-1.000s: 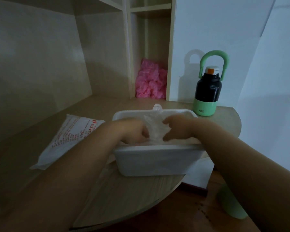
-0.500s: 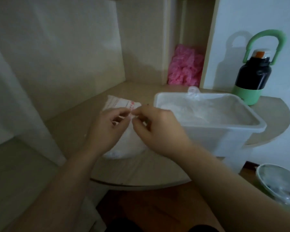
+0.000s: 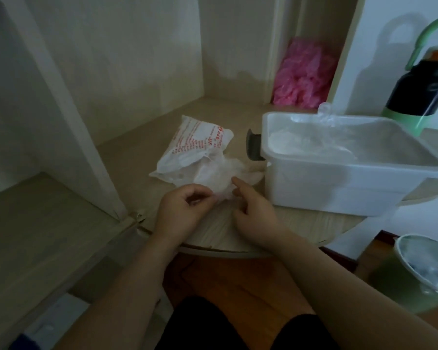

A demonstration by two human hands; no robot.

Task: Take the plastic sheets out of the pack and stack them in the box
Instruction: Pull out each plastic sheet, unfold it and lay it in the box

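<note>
**Fig. Freeing one sheet at the mouth of the pack**

Head view. The pack [image 3: 195, 145] lies flat on the table [image 3: 225, 231], just left of the box [image 3: 339, 183], w/ its open end toward the person. One thin, crumpled sheet [image 3: 219, 174] trails from that end to the hands. Left hand [image 3: 185, 210]: fingers curled, thumb & fingertips pinching the sheet's near edge. Right hand [image 3: 253, 210]: index finger straight, other fingers curled on the same edge. It looks like a pinch, tho blur hides the exact contact. The box holds stacked sheets [image 3: 311, 141], w/ one end poking above the far rim. A bottle [image 3: 420, 92] stands behind the box.

Step in hand (judged): separate a single sheet & get it clear of the pack. To do it well:
- Rub the edge btwn thumb & finger to check it is one layer, not several clinging together.
- Pull toward the body, low & slow, so the film neither tears nor drags the light pack along. If the pack slides, one hand should pin it.
- Spread the hands to flatten the sheet before it crosses the box wall, i.e. lay it square on the stack, not bunched.
</note>
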